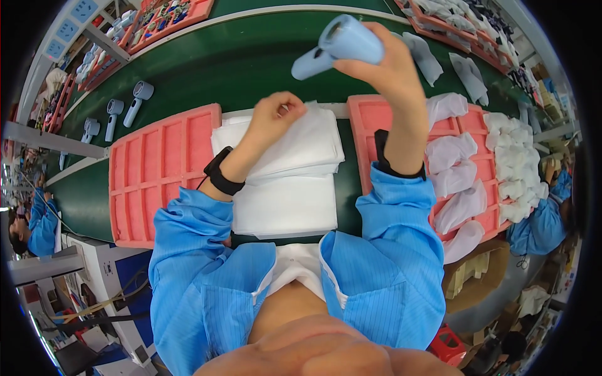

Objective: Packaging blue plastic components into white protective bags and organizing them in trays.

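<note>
Head view: my right hand (390,67) grips the blue shell (343,42) by its barrel (364,45), top centre. Probably light, stiff, slick plastic; barrel or handle (311,64) suits holding. Left hand (274,114) curled over sheets (301,147), upper centre; can't tell if pinching.

The blue-sleeved right arm (402,141) is stretched forward, its bare right hand (384,61) curved in a grip; the bare left hand (274,118) is held closer in, loosely curled.
</note>
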The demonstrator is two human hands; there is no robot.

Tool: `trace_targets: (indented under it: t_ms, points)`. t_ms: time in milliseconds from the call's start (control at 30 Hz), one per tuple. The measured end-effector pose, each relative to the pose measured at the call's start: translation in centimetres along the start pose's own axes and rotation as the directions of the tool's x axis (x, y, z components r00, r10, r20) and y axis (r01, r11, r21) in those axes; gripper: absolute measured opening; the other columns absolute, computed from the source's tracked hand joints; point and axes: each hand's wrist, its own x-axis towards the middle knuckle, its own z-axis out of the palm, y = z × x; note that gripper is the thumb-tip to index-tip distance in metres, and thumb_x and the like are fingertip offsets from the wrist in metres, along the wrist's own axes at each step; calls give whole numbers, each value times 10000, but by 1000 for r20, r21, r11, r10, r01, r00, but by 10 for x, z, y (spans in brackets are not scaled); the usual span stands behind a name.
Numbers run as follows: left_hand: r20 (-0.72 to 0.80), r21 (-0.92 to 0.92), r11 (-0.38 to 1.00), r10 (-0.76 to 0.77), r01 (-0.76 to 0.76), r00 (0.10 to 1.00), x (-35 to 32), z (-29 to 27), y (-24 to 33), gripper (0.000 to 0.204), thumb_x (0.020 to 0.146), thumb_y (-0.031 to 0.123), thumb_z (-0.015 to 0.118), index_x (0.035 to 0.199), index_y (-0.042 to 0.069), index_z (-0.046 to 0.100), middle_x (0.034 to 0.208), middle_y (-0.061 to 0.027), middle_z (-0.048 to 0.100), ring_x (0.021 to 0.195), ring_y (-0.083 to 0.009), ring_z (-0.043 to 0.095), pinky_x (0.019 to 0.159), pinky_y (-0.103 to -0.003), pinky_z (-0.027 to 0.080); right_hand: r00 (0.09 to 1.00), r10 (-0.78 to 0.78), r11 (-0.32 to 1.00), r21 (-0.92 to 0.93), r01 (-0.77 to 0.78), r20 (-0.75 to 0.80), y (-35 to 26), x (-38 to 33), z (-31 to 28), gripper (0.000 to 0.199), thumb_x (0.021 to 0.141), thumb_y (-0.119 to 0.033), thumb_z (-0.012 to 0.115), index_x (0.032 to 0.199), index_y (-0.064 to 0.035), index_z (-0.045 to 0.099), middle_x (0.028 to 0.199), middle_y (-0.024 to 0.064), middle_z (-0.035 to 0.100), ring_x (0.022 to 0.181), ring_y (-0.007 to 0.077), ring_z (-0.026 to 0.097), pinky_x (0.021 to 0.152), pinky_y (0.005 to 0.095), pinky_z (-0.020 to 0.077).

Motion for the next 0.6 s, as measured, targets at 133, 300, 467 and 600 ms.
trace_targets:
  t_ms: [133,300,467,600]
  points:
    - [-97,-315,948,-84,50,992,7,-33,38,127,877,158,650,882,33,631,814,8,607,687,-82,545,588,-237,407,997,10,988,150,-21,73,-7,-7,-19,558,632,-136,782,1124,19,567,963,50,619,866,139,587,768,267,460]
    - [-259,-503,863,-113,-34,959,1,-53,66,88,902,126,620,922,41,620,828,19,596,735,-60,539,657,-210,409,972,4,936,340,-86,234,-9,-3,24,573,614,-113,784,1133,4,570,1007,68,604,917,161,581,783,269,456]
    - [-340,-763,626,-174,-163,924,-2,-65,87,61,912,95,600,940,43,616,844,11,607,782,-80,557,724,-225,437,929,-314,948,19,316,197,0,-7,79,629,595,-65,790,1178,-16,560,1067,107,547,941,233,575,789,297,473]
    - [-441,-496,834,-4,-241,897,-12,-56,87,128,858,33,636,986,49,628,855,-25,622,751,-123,586,682,-248,464,936,-326,939,-70,337,129,-4,-14,90,669,583,-36,792,1206,-24,549,1096,130,510,944,278,569,790,330,485]
